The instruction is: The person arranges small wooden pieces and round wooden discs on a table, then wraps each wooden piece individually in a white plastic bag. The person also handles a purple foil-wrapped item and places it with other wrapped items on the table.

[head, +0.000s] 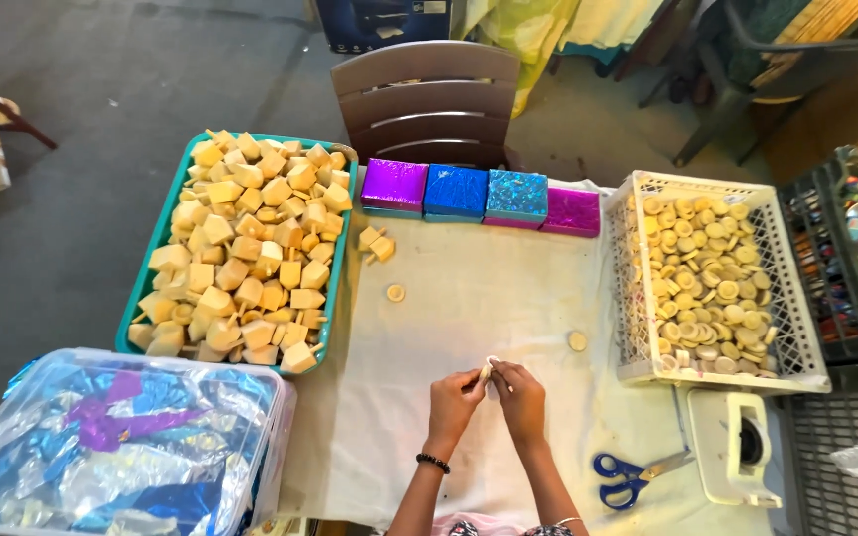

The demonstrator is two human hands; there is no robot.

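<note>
Both hands, left hand (452,394) and right hand (519,389), pinch one small cream piece (489,368) at bottom centre. Four shiny foil-wrapped boxes (482,195) done; teal tray of cream wooden blocks (242,253) upper left looks full.

A single head-worn camera looks steeply down from the near edge of a cloth-covered table (469,298), facing its far edge and a brown chair (424,99) beyond. It sits close (forearms enter from the bottom), yet takes in the whole tabletop.
</note>
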